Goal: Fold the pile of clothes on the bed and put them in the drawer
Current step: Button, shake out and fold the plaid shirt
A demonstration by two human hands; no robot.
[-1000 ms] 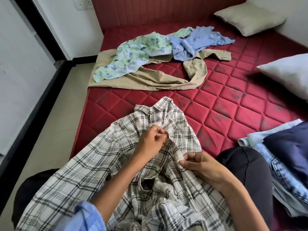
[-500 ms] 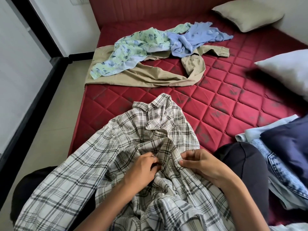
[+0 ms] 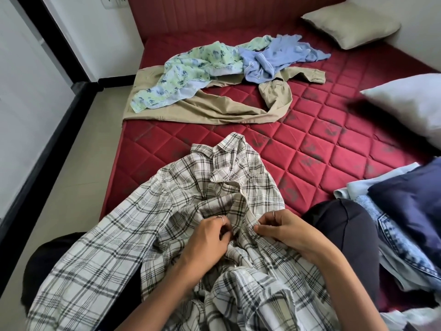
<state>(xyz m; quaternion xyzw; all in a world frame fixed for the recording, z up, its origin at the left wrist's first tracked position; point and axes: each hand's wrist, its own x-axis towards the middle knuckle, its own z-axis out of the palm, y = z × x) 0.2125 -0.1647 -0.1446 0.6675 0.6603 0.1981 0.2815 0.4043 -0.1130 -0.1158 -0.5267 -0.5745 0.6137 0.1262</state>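
Now, with the white and grey plaid cotton shirt (image 3: 181, 218) on your lap at the near edge of the red quilted mattress (image 3: 307, 142), your left hand (image 3: 205, 237) and right hand (image 3: 284, 229) each pinch its placket; align both edges before fastening. Your left hand has dropped from the collar since a second ago

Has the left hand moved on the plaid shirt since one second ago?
Yes. The left hand went down from near the plaid shirt collar, toward the person, beside the right hand.
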